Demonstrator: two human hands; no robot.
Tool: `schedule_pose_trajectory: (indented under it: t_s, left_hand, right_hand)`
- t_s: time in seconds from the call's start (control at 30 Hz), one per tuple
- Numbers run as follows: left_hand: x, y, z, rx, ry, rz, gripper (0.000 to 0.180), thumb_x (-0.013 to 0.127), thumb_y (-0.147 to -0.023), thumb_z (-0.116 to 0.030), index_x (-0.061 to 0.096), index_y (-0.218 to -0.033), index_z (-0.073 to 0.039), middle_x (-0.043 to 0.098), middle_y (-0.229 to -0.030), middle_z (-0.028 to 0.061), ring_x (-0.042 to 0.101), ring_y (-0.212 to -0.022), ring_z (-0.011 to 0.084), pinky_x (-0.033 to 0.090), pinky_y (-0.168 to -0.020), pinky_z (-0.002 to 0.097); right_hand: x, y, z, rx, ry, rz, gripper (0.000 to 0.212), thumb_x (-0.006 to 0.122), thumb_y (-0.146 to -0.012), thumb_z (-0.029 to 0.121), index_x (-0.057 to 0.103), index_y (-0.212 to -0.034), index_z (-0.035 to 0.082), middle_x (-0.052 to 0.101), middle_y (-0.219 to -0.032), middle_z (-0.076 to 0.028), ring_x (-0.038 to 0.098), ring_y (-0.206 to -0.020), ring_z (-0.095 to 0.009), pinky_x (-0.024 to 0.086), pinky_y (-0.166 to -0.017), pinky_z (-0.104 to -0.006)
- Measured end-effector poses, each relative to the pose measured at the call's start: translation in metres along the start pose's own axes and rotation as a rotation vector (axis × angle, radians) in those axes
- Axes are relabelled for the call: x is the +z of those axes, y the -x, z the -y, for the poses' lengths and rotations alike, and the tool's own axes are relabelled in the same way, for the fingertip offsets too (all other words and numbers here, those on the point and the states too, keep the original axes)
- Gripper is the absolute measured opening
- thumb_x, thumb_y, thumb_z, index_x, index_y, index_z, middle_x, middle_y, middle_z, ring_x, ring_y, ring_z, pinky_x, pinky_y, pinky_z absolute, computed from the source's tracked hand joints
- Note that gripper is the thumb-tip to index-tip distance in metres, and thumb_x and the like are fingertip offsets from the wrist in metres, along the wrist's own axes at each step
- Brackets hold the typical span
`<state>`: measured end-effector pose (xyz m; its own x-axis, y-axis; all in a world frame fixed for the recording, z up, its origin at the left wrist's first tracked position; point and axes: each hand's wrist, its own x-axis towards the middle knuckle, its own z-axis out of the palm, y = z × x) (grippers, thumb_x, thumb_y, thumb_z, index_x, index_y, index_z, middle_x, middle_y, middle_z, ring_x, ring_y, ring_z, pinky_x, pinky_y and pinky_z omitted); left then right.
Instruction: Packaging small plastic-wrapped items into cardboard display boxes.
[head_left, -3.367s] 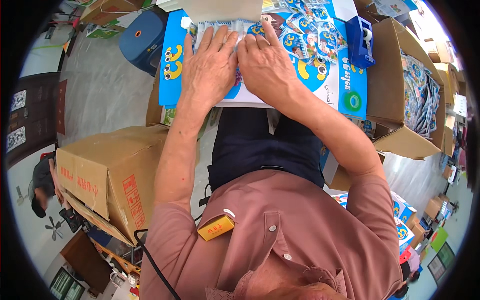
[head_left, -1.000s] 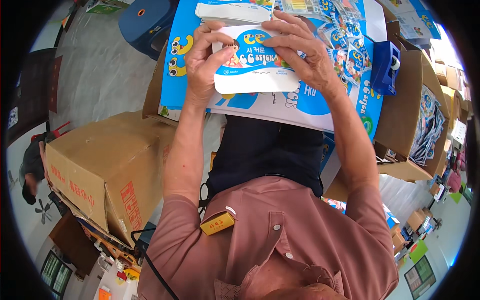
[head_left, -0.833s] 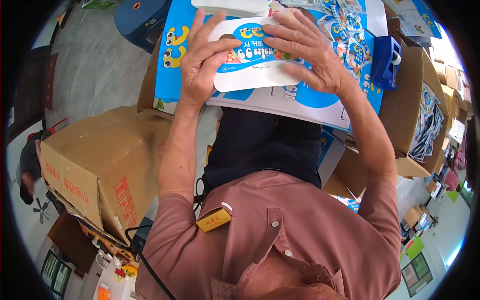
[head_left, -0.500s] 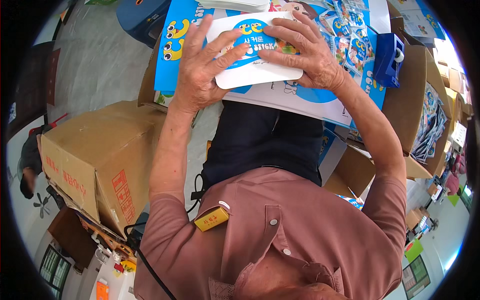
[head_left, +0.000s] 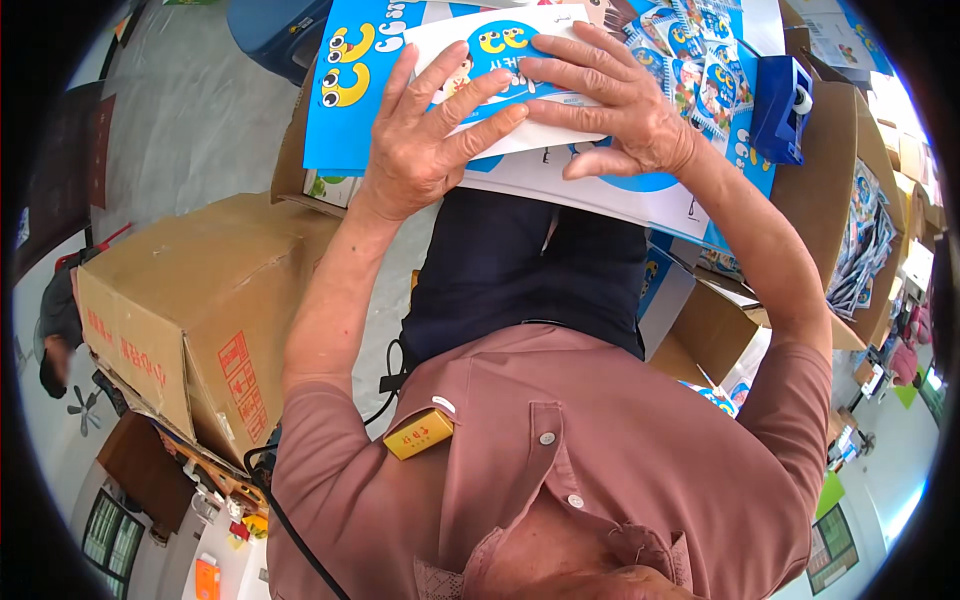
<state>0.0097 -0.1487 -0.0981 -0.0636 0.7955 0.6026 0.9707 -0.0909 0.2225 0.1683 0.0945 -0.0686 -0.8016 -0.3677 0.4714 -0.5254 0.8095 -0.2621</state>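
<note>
The right thumb has swung out below the white carton (head_left: 500, 42) — right hand (head_left: 640, 125) spread flat on its face, left hand (head_left: 430, 140) fanned opposite, thumb hidden, any pinch untellable. Even pressure should suit that thin card. It lies on the printed board (head_left: 335, 135), open toward the left; sachets (head_left: 715, 85) crowd the right.

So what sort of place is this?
Probably a packing workshop: printed packaging lies under the right hand, an open carton holds many small packets, and a tape dispenser sits nearby.
</note>
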Motion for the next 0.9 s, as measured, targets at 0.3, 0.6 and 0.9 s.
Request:
schedule_pose_trajectory:
  t_s: [0.3, 0.6, 0.9]
  left_hand:
    - [-0.016, -0.014, -0.005, -0.09, 0.225, 0.005, 0.045, 0.084, -0.082, -0.02, 0.075, -0.125, -0.029, 0.068, -0.136, -0.0072, 0.055, -0.135, 0.0204, 0.034, -0.119, 0.0442]
    - [-0.004, -0.011, -0.005, -0.062, 0.145, -0.121, 0.032, 0.084, -0.083, -0.023, 0.08, -0.115, -0.022, 0.074, -0.125, -0.0052, 0.06, -0.128, 0.019, 0.041, -0.109, 0.0398]
    - [-0.033, -0.03, -0.004, -0.145, 0.334, 0.02, 0.029, 0.084, -0.082, -0.019, 0.081, -0.111, -0.016, 0.077, -0.115, -0.0007, 0.064, -0.117, 0.0211, 0.046, -0.102, 0.037]
  right_hand:
    - [0.012, 0.004, 0.007, 0.068, 0.098, -0.093, 0.048, 0.077, -0.09, 0.019, 0.067, -0.136, 0.026, 0.059, -0.148, -0.004, 0.049, -0.144, -0.024, 0.033, -0.123, -0.0505]
    - [0.009, 0.004, 0.005, 0.075, 0.041, -0.076, 0.048, 0.074, -0.091, 0.019, 0.065, -0.138, 0.019, 0.06, -0.146, -0.004, 0.05, -0.142, -0.023, 0.037, -0.121, -0.0469]
    - [-0.012, -0.009, 0.014, 0.143, 0.015, 0.014, 0.043, 0.072, -0.093, 0.016, 0.066, -0.136, 0.015, 0.064, -0.142, -0.005, 0.052, -0.141, -0.023, 0.038, -0.121, -0.0475]
